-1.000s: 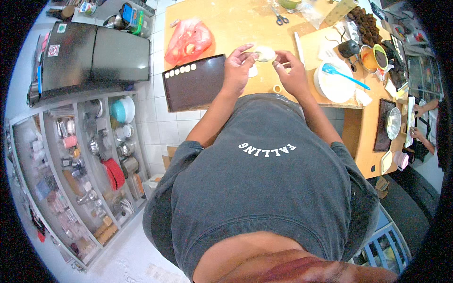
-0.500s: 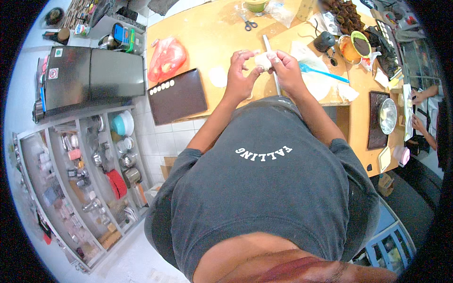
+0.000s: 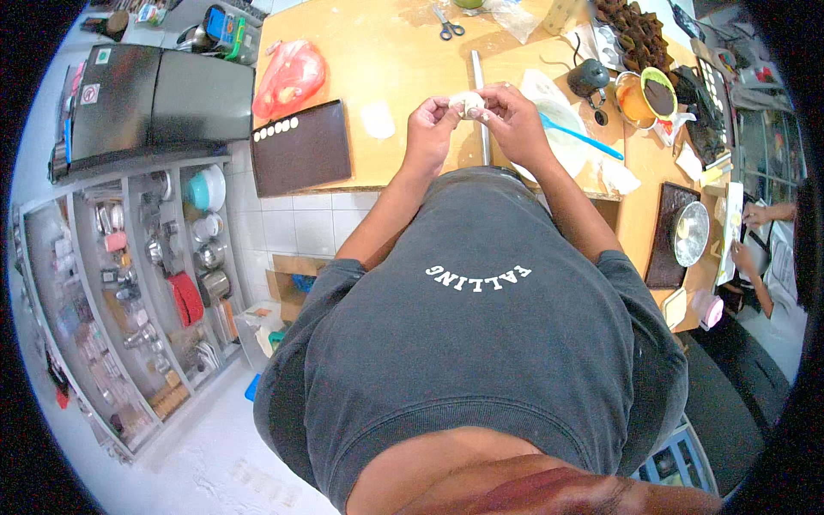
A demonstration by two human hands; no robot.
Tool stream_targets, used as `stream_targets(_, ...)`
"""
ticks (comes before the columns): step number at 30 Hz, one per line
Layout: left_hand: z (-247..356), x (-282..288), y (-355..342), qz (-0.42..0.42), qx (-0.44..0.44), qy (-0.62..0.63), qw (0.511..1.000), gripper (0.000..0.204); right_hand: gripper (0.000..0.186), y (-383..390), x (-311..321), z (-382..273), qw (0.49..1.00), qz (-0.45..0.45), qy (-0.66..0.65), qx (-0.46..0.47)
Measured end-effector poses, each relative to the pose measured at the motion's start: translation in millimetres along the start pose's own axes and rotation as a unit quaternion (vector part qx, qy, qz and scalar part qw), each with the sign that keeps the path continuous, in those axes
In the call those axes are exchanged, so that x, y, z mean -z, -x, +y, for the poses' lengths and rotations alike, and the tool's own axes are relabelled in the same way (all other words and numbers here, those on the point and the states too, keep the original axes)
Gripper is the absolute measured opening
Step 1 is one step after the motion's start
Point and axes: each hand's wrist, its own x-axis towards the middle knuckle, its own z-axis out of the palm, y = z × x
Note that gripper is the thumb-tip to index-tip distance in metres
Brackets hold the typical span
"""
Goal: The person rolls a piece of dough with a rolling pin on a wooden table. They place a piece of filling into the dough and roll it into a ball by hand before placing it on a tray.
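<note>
Both of my hands meet over the floured wooden table [image 3: 386, 51] and pinch a small pale dumpling [image 3: 468, 104] between their fingertips. My left hand [image 3: 432, 124] grips its left side and my right hand [image 3: 512, 116] its right side. A flat round dough wrapper [image 3: 377, 118] lies on the table to the left of my hands. A long thin rolling pin [image 3: 480, 94] lies just beyond and under my hands. A dark brown tray [image 3: 300, 148] with a row of small white dumplings along its far edge sits at the left.
A red plastic bag [image 3: 290, 73] lies behind the tray, scissors [image 3: 445, 22] farther back. A white plate with a blue spoon [image 3: 580, 137] and bowls [image 3: 645, 93] stand to the right. Another person's hands [image 3: 748, 232] work at the far right. Shelves of kitchenware [image 3: 154, 283] fill the left.
The view has shifted so the table sits a little lower and closer. My hands stay together on the dumpling, working its edge.
</note>
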Motion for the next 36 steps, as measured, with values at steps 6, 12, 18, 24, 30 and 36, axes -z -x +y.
stream_targets(6, -8.4, 21.6, 12.1, 0.098, -0.103, -0.302, 0.943, 0.014, 0.021, 4.4, -32.0, 2.0, 0.996, 0.007, 0.088, -0.002)
stream_targets(12, 6.5, 53.1, 11.3, 0.109, -0.077, -0.319, 0.938, 0.016, 0.017, 6.5, -65.8, -17.2, 0.998, 0.01, 0.064, 0.014)
stream_targets(18, 19.9, 106.7, 3.3, 0.068, -0.033, -0.134, 0.988, 0.013, 0.025, -3.4, -116.7, -11.8, 0.998, -0.031, -0.046, -0.006)
stream_targets(24, 70.7, 160.8, 0.6, -0.031, 0.069, -0.124, 0.989, 0.022, 0.038, -25.8, -159.8, -35.0, 0.998, -0.011, 0.0, -0.064)
stream_targets(30, 70.5, 219.2, -18.9, -0.077, 0.08, -0.05, 0.993, 0.02, 0.036, -28.9, -214.0, -28.7, 0.996, -0.011, -0.012, -0.089)
stream_targets(36, 84.4, 268.3, -13.6, -0.099, 0.095, -0.146, 0.98, 0.018, 0.018, -26.7, -269.0, -26.8, 0.996, 0.026, -0.005, -0.087)
